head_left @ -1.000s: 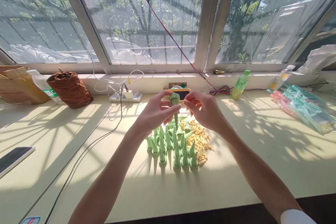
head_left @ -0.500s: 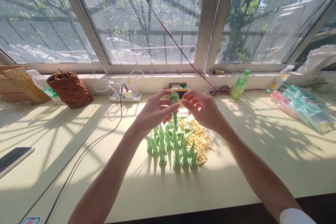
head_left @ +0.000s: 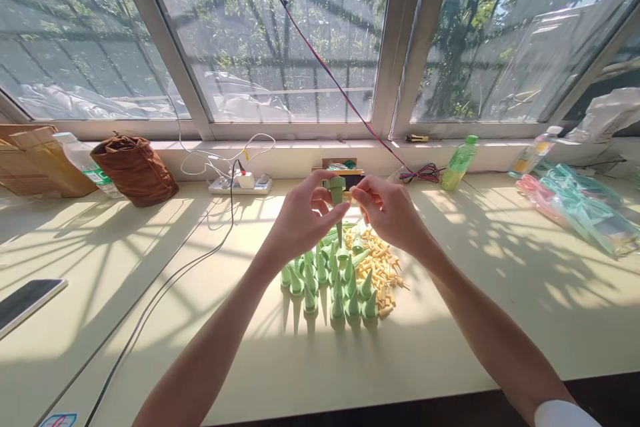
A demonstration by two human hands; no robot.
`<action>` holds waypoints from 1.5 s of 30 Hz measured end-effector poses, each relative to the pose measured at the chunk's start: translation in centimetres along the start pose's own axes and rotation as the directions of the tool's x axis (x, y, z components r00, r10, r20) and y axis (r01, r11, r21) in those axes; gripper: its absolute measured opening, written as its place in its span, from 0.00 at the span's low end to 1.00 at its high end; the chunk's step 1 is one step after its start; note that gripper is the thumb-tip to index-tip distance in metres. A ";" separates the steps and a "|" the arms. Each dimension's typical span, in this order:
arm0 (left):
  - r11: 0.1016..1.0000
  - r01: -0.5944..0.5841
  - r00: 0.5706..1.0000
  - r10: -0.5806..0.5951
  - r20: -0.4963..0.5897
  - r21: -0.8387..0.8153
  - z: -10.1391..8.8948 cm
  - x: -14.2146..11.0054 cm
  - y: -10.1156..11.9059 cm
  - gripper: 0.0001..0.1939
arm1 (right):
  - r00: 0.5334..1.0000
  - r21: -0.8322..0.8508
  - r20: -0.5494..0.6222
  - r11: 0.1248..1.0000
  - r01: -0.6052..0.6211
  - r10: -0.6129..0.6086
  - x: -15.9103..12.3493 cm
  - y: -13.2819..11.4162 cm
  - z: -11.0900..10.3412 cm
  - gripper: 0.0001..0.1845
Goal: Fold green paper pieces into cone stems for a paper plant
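My left hand (head_left: 306,217) grips a green cone-shaped spike (head_left: 337,192), its wide end up and its point down. Just to the right, my right hand (head_left: 383,208) is closed in a pinch, apart from the spike. Something small and pale shows at its fingertips, too small to make out. Below both hands, several green spikes (head_left: 353,303) stand point up on the table, and others lie behind them. Beside these is a heap of small yellow pegs (head_left: 383,263).
A power strip (head_left: 240,185) with cables, a brown cloth bag (head_left: 135,170) and a green bottle (head_left: 459,163) line the window side. At left lies a phone (head_left: 30,303). Teal and pink plastic packs (head_left: 580,203) are at right on the table (head_left: 425,360).
My right hand has drawn slightly away from the green spike. In my left hand the spike has shifted a little to the right, and a gap shows between the hands.
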State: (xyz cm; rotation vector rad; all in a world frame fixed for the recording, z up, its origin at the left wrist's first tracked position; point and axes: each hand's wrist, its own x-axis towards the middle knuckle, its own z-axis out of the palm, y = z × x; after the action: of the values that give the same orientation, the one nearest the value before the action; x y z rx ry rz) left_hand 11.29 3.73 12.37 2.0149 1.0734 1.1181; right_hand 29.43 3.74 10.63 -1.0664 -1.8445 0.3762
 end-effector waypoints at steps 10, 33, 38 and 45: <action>0.969 -0.126 0.990 0.135 -0.032 0.215 0.4 -0.1 0.3 0.19 | 1.000 0.009 -0.004 1.000 -0.022 0.022 0.0 0.0 0.0 0.20; 0.964 -0.163 0.986 0.166 0.004 0.211 0.3 0.1 -0.2 0.22 | 0.975 0.358 0.112 0.908 -0.218 0.189 0.4 0.7 0.3 0.26; 0.995 -0.096 0.995 0.095 0.034 0.015 -0.2 0.3 -0.2 0.21 | 0.958 0.480 0.083 0.832 -0.278 0.273 0.7 0.8 0.3 0.28; 0.996 -0.060 0.994 0.066 0.092 -0.059 -0.5 0.5 -0.5 0.18 | 0.960 0.411 0.045 0.871 -0.269 0.275 0.3 0.6 0.6 0.30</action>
State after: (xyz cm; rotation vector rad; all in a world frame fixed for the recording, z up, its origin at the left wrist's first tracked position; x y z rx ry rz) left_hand 10.83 4.44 12.45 2.0481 0.9269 1.0622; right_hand 29.20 4.46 10.10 -1.0228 -1.5064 0.8839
